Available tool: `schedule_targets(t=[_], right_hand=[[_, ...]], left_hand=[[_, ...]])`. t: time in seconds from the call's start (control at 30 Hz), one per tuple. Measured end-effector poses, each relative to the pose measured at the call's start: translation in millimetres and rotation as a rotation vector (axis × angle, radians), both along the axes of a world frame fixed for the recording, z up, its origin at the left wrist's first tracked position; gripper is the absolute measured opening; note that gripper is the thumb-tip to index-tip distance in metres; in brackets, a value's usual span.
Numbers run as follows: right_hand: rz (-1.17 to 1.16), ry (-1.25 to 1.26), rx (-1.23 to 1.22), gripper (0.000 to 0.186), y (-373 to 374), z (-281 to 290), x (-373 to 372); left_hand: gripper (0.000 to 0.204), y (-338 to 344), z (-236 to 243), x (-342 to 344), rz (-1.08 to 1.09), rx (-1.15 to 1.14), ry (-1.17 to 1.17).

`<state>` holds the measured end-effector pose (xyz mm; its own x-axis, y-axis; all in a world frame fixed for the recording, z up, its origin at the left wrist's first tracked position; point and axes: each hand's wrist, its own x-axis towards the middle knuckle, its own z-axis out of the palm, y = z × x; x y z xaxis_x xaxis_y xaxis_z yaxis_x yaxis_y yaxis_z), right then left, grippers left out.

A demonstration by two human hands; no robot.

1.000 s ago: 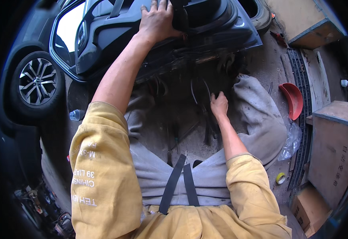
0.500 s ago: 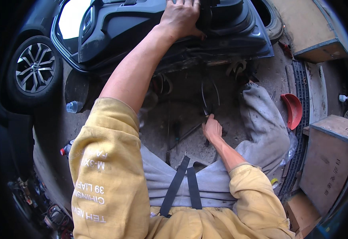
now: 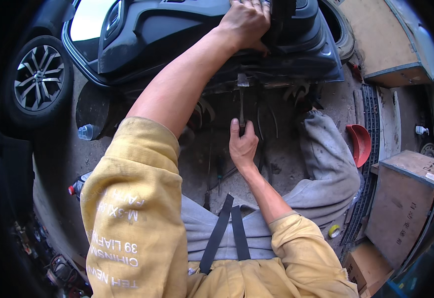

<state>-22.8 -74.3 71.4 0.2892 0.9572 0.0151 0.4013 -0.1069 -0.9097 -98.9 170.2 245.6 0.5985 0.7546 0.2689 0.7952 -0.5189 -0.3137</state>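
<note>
A black car door panel (image 3: pixel 177 35) lies in front of me on the dirty floor, its lower edge toward me. My left hand (image 3: pixel 247 22) reaches far forward and grips the panel near a dark moulded part. My right hand (image 3: pixel 243 146) is lower, over the floor between my grey trouser legs. It is closed around a slim metal tool (image 3: pixel 241 102) that points up to the panel's lower edge. Loose wires hang under that edge.
A screwdriver (image 3: pixel 219 174) lies on the floor by my right wrist. At the left are a car wheel (image 3: pixel 40 79) and a plastic bottle (image 3: pixel 85 131). At the right are a red scoop (image 3: pixel 360 144), a yellow tape roll (image 3: pixel 333 231) and wooden crates (image 3: pixel 405 208).
My right hand moved forward from the floor to the panel's lower edge and now holds the slim tool. My left hand stayed on the panel.
</note>
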Motion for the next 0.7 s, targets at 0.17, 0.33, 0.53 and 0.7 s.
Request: schedule_targets(t=[0.17,0.33,0.53,0.7], right_hand=[[0.086,0.429,0.060,0.027,-5,56,17],[0.167,-0.058,-0.279,0.024,-13,67,40],[0.312,-0.761,0.104,0.036,11,25,92],[0.307,-0.128,-0.099,0.046,33,-15,104]], left_hand=[[0.120,-1,4,0,-0.015,0.020,0.060],[0.118,-10,6,-6,-0.033,-0.022,0.085],[0.120,1,-16,-15,-0.016,0.094,0.064],[0.122,-4,-4,-2,-0.019,-0.041,0.040]])
